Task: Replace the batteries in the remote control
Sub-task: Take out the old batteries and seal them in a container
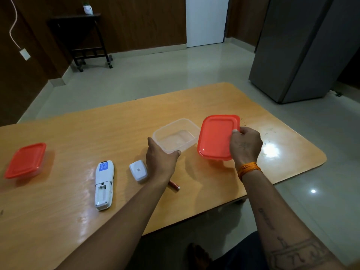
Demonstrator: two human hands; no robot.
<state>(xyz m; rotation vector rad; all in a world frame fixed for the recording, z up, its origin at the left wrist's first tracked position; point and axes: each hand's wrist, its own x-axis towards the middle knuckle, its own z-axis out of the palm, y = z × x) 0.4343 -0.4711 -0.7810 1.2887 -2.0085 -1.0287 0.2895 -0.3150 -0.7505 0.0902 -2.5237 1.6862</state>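
A white remote control lies face down on the wooden table, its battery bay open and empty. The white battery cover lies to its right. A reddish battery rests near the front edge, partly hidden under my left forearm. My left hand grips the near rim of a clear, empty plastic container. My right hand holds that container's red lid, tilted and lifted off to the right.
A second container with a red lid sits closed at the table's left. A grey fridge stands at the back right, a dark wheeled cart at the back left. The table's front edge runs near my forearms.
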